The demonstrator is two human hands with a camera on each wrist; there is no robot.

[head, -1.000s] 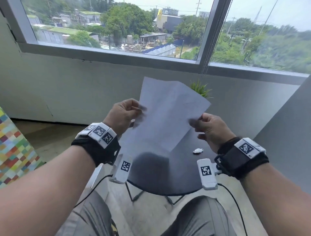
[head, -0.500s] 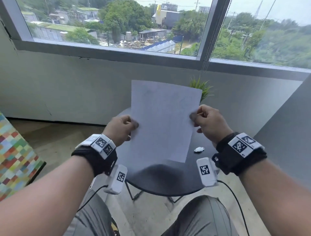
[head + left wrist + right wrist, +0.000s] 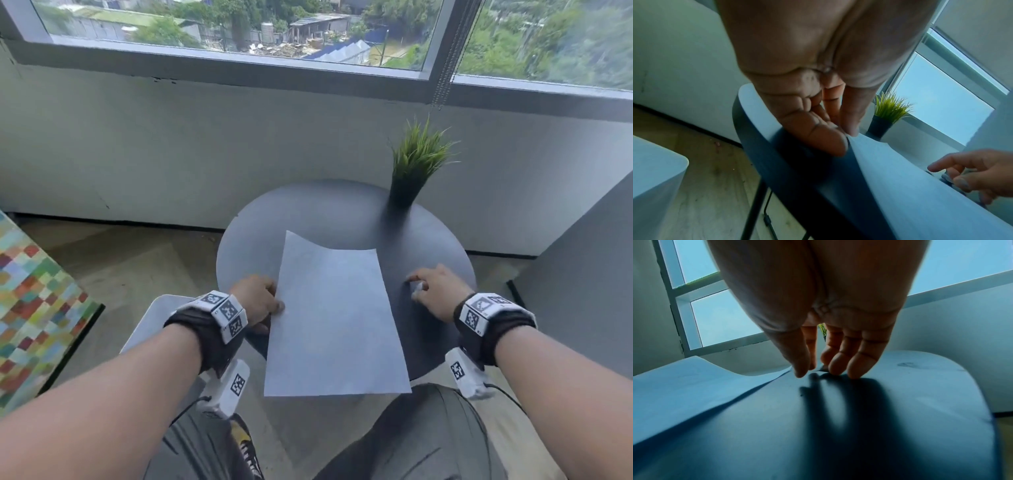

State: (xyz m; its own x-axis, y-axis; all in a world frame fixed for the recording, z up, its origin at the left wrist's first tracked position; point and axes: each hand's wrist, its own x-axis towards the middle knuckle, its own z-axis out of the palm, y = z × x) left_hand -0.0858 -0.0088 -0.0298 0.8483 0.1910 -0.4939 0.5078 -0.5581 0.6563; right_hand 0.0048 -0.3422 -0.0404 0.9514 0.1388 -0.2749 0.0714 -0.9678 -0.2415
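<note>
A blank white sheet of paper (image 3: pixel 335 325) lies on the round dark table (image 3: pixel 308 212), its near end hanging over the front rim and its far edge curled up. My left hand (image 3: pixel 275 301) pinches the sheet's left edge between thumb and fingers, as the left wrist view shows (image 3: pixel 847 134). My right hand (image 3: pixel 416 282) is off the paper, to its right. Its fairly straight fingers point down with the tips on the tabletop (image 3: pixel 813 371), at a small white piece (image 3: pixel 416 291). No grip on that piece shows.
A potted grass plant (image 3: pixel 416 171) stands at the table's far right. Behind it are a grey wall and a window. A grey partition (image 3: pixel 582 274) rises on the right. A multicoloured seat (image 3: pixel 34 308) and a white surface (image 3: pixel 147 325) sit on the left.
The sheet came down from being held up by both hands to lying on the table. My right hand let go of it and moved right to the small white piece.
</note>
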